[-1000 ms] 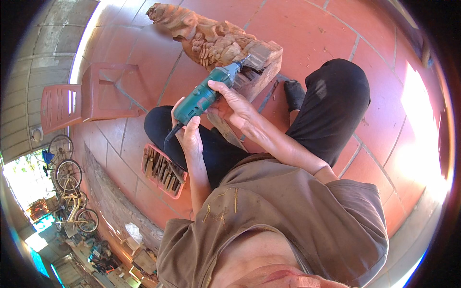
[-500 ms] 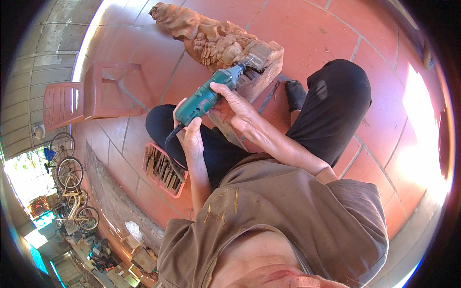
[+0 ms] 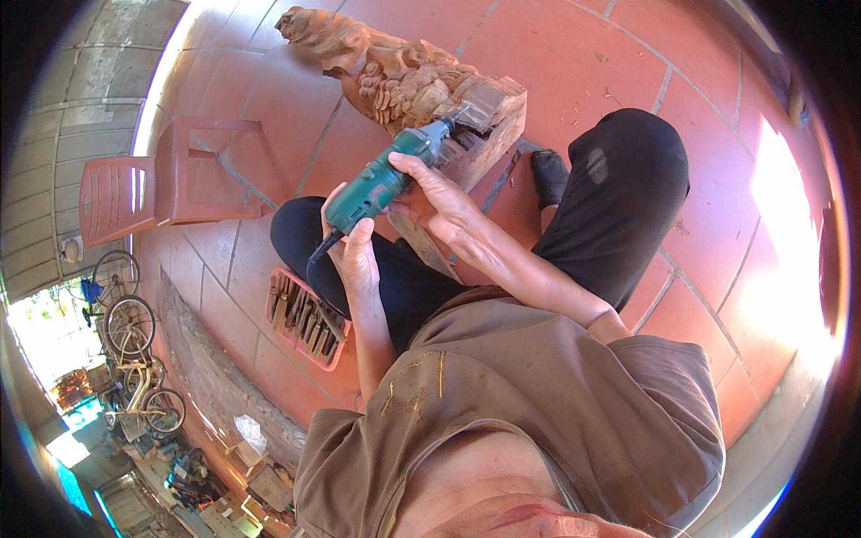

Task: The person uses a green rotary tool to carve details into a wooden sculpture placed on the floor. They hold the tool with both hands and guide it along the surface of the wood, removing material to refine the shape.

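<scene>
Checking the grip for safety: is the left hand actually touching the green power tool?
Touching. The head view shows the left hand wrapped round the rear of the green power tool, fingers over its body with no gap.

Green handheld rotary power tool [image 3: 386, 177]: elongated teal-green body with a dark rear end and black cord trailing down, a slim metal nose at the front; held tilted, nose up and to the right, gripped at the rear and at mid-body; its tip meets the squared block end of the carving. Wood carving [image 3: 404, 76]: reddish-brown, long, deeply cut with scale-like and curled relief, lying on its side across the red tiled floor, uncut rectangular base toward the right, beside the person's knee.
</scene>
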